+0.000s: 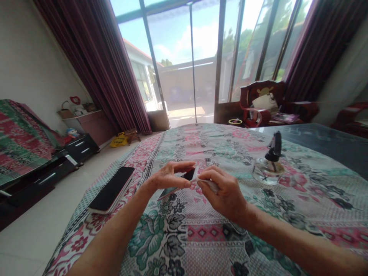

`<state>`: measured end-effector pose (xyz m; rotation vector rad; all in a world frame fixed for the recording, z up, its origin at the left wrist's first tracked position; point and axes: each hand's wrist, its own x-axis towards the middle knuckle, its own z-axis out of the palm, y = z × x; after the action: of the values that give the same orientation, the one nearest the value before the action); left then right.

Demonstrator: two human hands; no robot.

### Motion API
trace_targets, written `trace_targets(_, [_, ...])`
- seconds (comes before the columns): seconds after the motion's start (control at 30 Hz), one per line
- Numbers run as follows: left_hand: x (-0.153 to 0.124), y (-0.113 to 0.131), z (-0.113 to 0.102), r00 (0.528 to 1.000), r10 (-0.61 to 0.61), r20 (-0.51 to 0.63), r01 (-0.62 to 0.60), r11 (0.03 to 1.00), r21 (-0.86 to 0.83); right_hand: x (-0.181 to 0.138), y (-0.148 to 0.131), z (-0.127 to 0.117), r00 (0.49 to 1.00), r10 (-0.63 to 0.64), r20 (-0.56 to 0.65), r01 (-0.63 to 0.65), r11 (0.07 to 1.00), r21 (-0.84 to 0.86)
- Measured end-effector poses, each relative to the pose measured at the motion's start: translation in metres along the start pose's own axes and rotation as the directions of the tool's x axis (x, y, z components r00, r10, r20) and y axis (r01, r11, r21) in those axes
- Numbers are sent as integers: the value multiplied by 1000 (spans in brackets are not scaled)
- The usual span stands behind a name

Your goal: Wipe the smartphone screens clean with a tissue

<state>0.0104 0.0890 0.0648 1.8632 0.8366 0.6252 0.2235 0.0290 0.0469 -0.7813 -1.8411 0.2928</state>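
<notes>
In the middle of the cloth-covered table, a phone (189,175) with a glossy dark face and pale edge lies partly under my left hand. My left hand (169,177) grips across it, thumb on the near side and fingers on the far side. Beside it, my right hand (225,191) is closed on a small whitish-grey thing (211,185), held at the phone's right end; most of it is hidden in the fingers, so its kind is unclear. To the right stands a clear spray bottle (268,170) with a black trigger head and some liquid inside.
Left of my hands lies a black flat rectangular object (113,188) with a pale edge, near the table's left side. A patterned tablecloth (212,234) covers the table. Farther off are a dark glossy surface (310,142), a wooden chair (255,99), and a yellow bag (119,140) on the floor.
</notes>
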Motion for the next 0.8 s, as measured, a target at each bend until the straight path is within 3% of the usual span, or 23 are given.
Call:
trace_targets(0.2, [-1,8,6,997,-16,78,9,995,96,5,30,-3,985,175,6,-174,980,-95])
trace_targets(0.3, [0,11,8,994,-47,101,33,991,134,7,42,-7,953,276,121,-261,957,-128])
trace_targets(0.4, [2,9,7,993,-110,31,102,977,189,7,37,-14,842,332,425,-314,943,-113])
trace_targets(0.5, [4,1,7,984,-161,-80,177,946,272,7,21,-22,640,250,726,-318,947,-47])
trace_targets(0.57, [6,-5,7,976,-161,-145,201,923,328,10,13,-28,539,189,821,-326,945,-3])
trace_targets(0.73, [10,-9,13,963,-103,-249,219,836,504,21,17,-37,465,324,824,-480,874,-73])
trace_targets(0.8, [11,-7,17,954,-105,-282,254,783,568,21,22,-36,487,375,789,-475,872,-121])
